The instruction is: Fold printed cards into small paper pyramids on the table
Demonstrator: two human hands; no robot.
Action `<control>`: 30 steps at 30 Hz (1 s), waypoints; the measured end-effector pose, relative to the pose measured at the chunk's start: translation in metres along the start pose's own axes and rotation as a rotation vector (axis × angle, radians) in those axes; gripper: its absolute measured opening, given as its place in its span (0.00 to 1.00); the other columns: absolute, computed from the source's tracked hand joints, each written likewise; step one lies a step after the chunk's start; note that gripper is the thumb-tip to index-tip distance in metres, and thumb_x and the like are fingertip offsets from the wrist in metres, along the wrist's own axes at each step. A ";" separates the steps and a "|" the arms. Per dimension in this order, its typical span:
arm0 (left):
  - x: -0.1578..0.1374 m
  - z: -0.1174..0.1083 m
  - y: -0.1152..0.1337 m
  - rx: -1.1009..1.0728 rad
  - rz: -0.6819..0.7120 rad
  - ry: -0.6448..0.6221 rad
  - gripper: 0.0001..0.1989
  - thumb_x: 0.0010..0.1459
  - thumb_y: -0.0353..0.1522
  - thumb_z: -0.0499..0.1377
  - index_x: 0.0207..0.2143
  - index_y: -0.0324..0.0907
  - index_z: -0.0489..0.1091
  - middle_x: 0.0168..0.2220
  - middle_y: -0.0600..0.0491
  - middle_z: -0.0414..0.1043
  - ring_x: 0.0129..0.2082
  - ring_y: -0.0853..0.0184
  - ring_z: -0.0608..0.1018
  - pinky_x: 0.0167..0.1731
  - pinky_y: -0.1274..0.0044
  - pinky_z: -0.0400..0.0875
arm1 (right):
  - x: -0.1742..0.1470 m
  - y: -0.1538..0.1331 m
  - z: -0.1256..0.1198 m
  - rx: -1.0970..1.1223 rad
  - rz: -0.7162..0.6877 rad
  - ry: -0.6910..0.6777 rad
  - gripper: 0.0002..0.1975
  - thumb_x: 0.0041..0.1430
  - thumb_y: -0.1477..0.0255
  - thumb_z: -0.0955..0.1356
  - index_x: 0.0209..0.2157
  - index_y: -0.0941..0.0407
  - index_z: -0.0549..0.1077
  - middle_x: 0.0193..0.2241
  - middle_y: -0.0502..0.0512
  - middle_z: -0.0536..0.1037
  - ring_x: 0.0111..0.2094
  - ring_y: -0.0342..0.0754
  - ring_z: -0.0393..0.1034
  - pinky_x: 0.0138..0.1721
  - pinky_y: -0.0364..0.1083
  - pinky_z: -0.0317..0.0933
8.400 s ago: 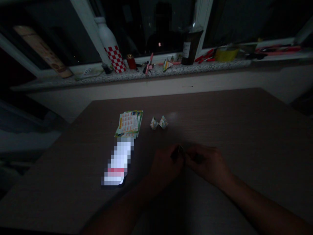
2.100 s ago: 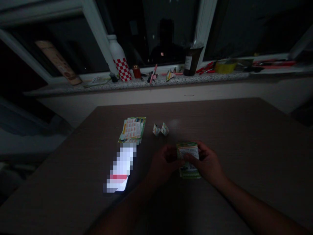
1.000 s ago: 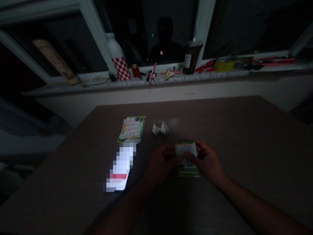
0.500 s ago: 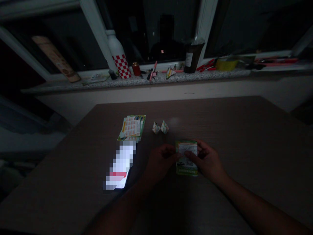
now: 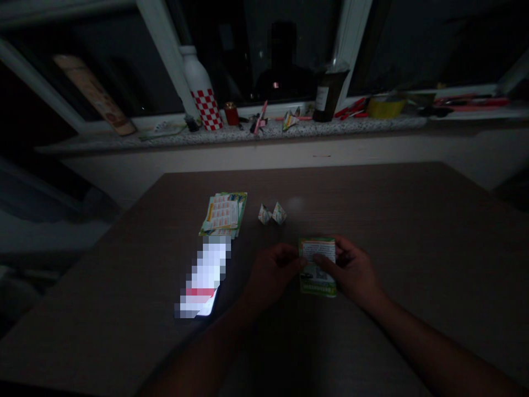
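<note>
A green-and-white printed card (image 5: 317, 284) is held upright between both hands above the table. My left hand (image 5: 278, 270) pinches its left edge, thumb on the front. From the right, my right hand (image 5: 356, 268) grips it with the thumb across the printed face and the fingers behind. Beyond the hands stand two small folded paper shapes (image 5: 271, 214), side by side. Further left lies a stack of printed cards (image 5: 223, 212), fanned a little. A lit phone (image 5: 205, 278), its screen blurred out, lies flat left of my left hand.
The wooden table (image 5: 372, 198) reaches to the wall under a window. On the stone sill (image 5: 157, 140) stand a red-checked white bottle (image 5: 202, 91), a small red jar (image 5: 231, 114), a dark cup (image 5: 326, 96), a yellow tape roll (image 5: 386, 107) and a leaning patterned tube (image 5: 95, 94).
The view has shifted very slightly. Both hands keep the same hold on the card, and nothing on the table has moved.
</note>
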State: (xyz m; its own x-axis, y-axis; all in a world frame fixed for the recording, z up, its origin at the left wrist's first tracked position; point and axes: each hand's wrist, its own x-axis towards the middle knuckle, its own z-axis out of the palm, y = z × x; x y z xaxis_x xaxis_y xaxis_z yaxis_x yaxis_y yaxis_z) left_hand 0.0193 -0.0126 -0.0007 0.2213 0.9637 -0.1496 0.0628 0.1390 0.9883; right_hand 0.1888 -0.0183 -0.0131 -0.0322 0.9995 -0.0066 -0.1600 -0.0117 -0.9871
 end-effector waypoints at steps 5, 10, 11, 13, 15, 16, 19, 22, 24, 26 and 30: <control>-0.001 0.000 0.001 -0.016 -0.013 0.007 0.08 0.48 0.33 0.64 0.31 0.38 0.72 0.29 0.53 0.74 0.29 0.68 0.75 0.32 0.77 0.68 | 0.001 -0.005 -0.004 -0.015 0.073 -0.048 0.13 0.44 0.64 0.75 0.30 0.57 0.75 0.29 0.54 0.82 0.27 0.47 0.76 0.30 0.45 0.70; -0.001 0.000 0.003 -0.027 -0.031 0.007 0.08 0.47 0.33 0.64 0.29 0.38 0.72 0.28 0.53 0.73 0.28 0.69 0.74 0.31 0.77 0.68 | 0.002 -0.008 -0.006 -0.002 0.116 -0.038 0.12 0.42 0.65 0.75 0.29 0.55 0.77 0.27 0.53 0.82 0.26 0.48 0.76 0.30 0.46 0.70; 0.000 0.000 0.003 -0.021 -0.034 0.011 0.08 0.47 0.33 0.64 0.29 0.38 0.72 0.27 0.53 0.73 0.28 0.69 0.74 0.30 0.78 0.67 | 0.002 -0.008 -0.006 -0.007 0.112 -0.040 0.12 0.43 0.65 0.75 0.30 0.55 0.78 0.27 0.53 0.82 0.26 0.48 0.76 0.30 0.46 0.71; 0.000 0.000 0.003 -0.024 -0.046 0.016 0.08 0.47 0.34 0.64 0.28 0.38 0.72 0.26 0.54 0.73 0.27 0.69 0.73 0.28 0.78 0.66 | 0.002 -0.007 -0.006 -0.012 0.108 -0.044 0.12 0.43 0.65 0.75 0.30 0.56 0.78 0.28 0.54 0.82 0.27 0.48 0.76 0.30 0.46 0.71; 0.000 -0.001 0.004 -0.038 -0.060 0.013 0.08 0.47 0.34 0.64 0.28 0.38 0.72 0.26 0.54 0.73 0.26 0.70 0.73 0.27 0.79 0.65 | 0.002 -0.005 -0.007 -0.008 0.114 -0.044 0.12 0.43 0.65 0.75 0.31 0.56 0.78 0.29 0.54 0.82 0.26 0.48 0.76 0.30 0.46 0.71; 0.001 -0.001 0.004 -0.040 -0.064 0.011 0.08 0.47 0.34 0.64 0.28 0.38 0.72 0.26 0.55 0.73 0.25 0.70 0.73 0.27 0.79 0.65 | 0.002 -0.004 -0.007 -0.007 0.117 -0.041 0.12 0.43 0.65 0.75 0.30 0.56 0.78 0.29 0.54 0.82 0.26 0.47 0.76 0.29 0.45 0.70; 0.001 0.000 0.005 -0.022 -0.055 0.024 0.08 0.47 0.34 0.64 0.26 0.38 0.73 0.23 0.56 0.72 0.23 0.72 0.71 0.26 0.80 0.63 | 0.002 -0.003 -0.008 -0.015 0.114 -0.035 0.11 0.44 0.66 0.75 0.30 0.56 0.77 0.27 0.53 0.82 0.25 0.46 0.75 0.29 0.44 0.70; 0.001 0.000 0.006 -0.026 -0.057 0.029 0.08 0.47 0.34 0.63 0.25 0.38 0.73 0.22 0.56 0.71 0.22 0.72 0.70 0.25 0.80 0.63 | 0.002 -0.002 -0.009 -0.014 0.109 -0.035 0.11 0.44 0.66 0.75 0.30 0.56 0.77 0.27 0.53 0.82 0.25 0.46 0.75 0.28 0.44 0.70; 0.001 0.000 0.007 -0.025 -0.061 0.024 0.08 0.47 0.34 0.63 0.26 0.38 0.73 0.23 0.56 0.71 0.23 0.72 0.70 0.25 0.80 0.62 | 0.002 -0.003 -0.009 -0.005 0.110 -0.037 0.11 0.44 0.66 0.75 0.30 0.56 0.77 0.28 0.53 0.82 0.25 0.46 0.76 0.29 0.44 0.70; 0.000 0.000 0.007 -0.010 -0.060 0.025 0.08 0.47 0.35 0.63 0.27 0.38 0.73 0.23 0.56 0.71 0.23 0.72 0.70 0.25 0.80 0.62 | 0.002 -0.003 -0.008 -0.011 0.108 -0.035 0.12 0.43 0.65 0.75 0.30 0.56 0.77 0.28 0.53 0.82 0.26 0.47 0.76 0.29 0.45 0.71; 0.000 0.000 0.007 0.007 -0.063 0.025 0.09 0.48 0.35 0.63 0.27 0.38 0.73 0.23 0.55 0.72 0.23 0.71 0.71 0.26 0.80 0.63 | 0.002 -0.003 -0.008 -0.049 0.099 -0.024 0.12 0.44 0.64 0.75 0.30 0.56 0.77 0.28 0.54 0.82 0.26 0.49 0.77 0.30 0.47 0.71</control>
State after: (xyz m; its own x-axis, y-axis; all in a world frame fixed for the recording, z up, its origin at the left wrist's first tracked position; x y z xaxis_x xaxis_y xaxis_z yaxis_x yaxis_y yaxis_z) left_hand 0.0199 -0.0116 0.0061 0.1919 0.9586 -0.2102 0.0830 0.1976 0.9768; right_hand 0.1968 -0.0157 -0.0118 -0.0688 0.9925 -0.1013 -0.1060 -0.1082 -0.9885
